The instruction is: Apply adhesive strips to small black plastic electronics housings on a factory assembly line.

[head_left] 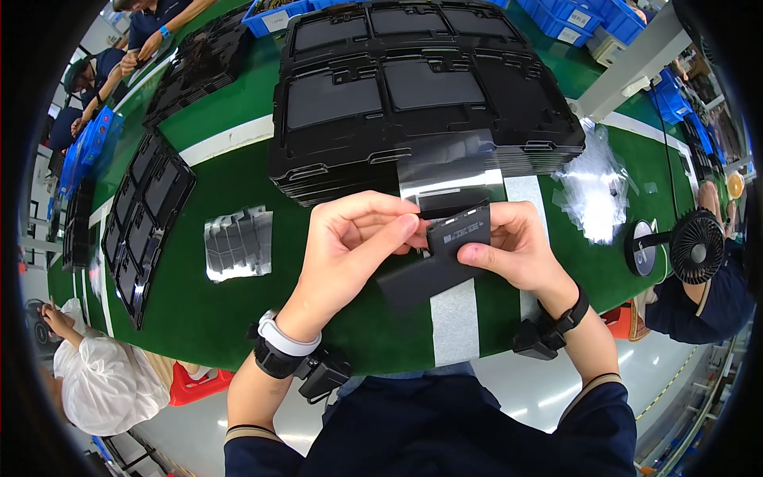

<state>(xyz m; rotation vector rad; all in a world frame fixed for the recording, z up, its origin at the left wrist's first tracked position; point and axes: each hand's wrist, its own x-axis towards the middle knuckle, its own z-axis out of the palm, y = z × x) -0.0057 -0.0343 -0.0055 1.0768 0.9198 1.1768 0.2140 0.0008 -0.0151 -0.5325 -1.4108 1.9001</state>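
Note:
My left hand (350,242) and my right hand (517,246) meet over the near edge of a green table (230,318). Between them they hold a small flat black rectangular part (457,232) with a pale label on its face. My left fingers pinch its left end, where a clear film sheet (449,171) rises from it toward the tray stack. My right thumb and fingers grip its right side. A second dark flat piece (417,282) hangs just below the part, under my hands.
A tall stack of black moulded trays (421,95) stands right behind my hands. A silvery foil sheet (238,242) lies at left, crumpled clear films (592,187) at right, a small black fan (695,246) beyond. More black trays (147,215) and blue bins (588,16) ring the table; other people work at far left and right.

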